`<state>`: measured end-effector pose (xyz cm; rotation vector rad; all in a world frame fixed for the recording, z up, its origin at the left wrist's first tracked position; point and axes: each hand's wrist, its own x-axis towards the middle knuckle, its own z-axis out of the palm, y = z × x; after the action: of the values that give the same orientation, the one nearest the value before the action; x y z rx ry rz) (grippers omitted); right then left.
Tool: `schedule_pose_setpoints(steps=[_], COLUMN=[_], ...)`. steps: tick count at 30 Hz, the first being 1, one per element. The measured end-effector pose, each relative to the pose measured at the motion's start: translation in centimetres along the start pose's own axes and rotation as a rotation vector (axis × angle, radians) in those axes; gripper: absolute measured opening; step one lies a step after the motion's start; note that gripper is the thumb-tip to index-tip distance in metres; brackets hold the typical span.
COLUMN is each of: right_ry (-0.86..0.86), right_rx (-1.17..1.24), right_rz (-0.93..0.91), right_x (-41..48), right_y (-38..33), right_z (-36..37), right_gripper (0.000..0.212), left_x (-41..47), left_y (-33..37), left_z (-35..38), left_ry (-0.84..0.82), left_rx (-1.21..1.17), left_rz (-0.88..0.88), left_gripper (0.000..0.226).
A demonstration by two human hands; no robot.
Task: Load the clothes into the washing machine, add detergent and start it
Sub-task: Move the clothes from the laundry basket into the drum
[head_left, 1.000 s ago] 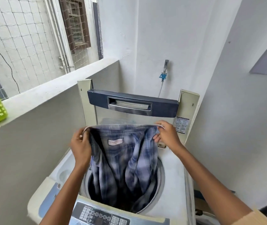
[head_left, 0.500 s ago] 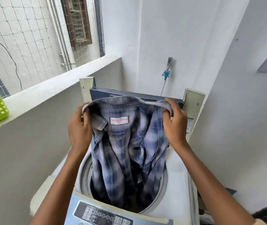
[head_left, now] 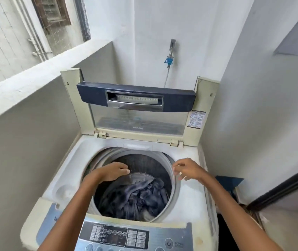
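By white balcony walls [head_left: 162, 24], crumpled blue checked clothes [head_left: 139, 198] lie below the released fingers [head_left: 122, 168] of the left hand [head_left: 111, 172] and right hand [head_left: 188, 169] in the cream top-loading washing machine [head_left: 190, 211], so detergent seems next.

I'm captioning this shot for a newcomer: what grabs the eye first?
The open top-loading washing machine fills the middle, its lid propped upright at the back. Dark blue-grey clothes lie crumpled in the drum, with the left hand over its mouth and the right hand by its rim, both empty.
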<state>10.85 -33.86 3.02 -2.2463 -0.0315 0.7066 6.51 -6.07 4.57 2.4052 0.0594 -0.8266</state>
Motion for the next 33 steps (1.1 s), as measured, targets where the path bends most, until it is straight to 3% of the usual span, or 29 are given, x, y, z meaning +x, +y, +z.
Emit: schedule_pose_setpoints(steps=[4,6,10,14,20,23,26,30,33], right_ry=[0.377,0.532,0.605,0.476,0.257,0.144,0.059,-0.175,-0.241], right_rx=[0.418,0.489,0.516,0.497,0.592,0.577,0.411,0.189,0.236], right_rz=[0.073,0.158,0.335,0.537,0.734,0.774,0.731,0.656,0.594], right_x=[-2.0,-3.8,-8.0,-10.8,-9.1,-6.7,-4.0,-0.8,1.4], right_y=[6.9,11.1,20.1,30.4,43.4,48.3,52.2,54.3,55.8], right_z=[-2.9,-5.3,-9.3,-9.8,-4.4,-0.5,3.8,8.2,11.5], right_gripper=[0.013,0.015,0.023,0.013,0.017,0.020,0.020,0.024,0.032], left_x=[2.4,3.4,5.1,7.6,15.7,19.6,23.1,25.5,26.6], left_y=[5.2,9.3,18.9,27.4,31.9,30.5,26.6,21.3,18.1], left_z=[2.6,4.7,11.0,19.1,32.5,38.4,43.6,47.6,49.3], left_ry=[-0.048,-0.068,-0.129,-0.301,-0.527,-0.545,-0.485,-0.507,-0.563], left_rx=[0.020,0.013,-0.098,0.019,0.267,0.290,0.278,0.368,0.411], left_rz=[0.134,0.258,0.468,0.498,0.256,0.091,-0.094,-0.231,-0.280], left_gripper=[0.045,0.042,0.035,0.033,0.033,0.035,0.030,0.024,0.029])
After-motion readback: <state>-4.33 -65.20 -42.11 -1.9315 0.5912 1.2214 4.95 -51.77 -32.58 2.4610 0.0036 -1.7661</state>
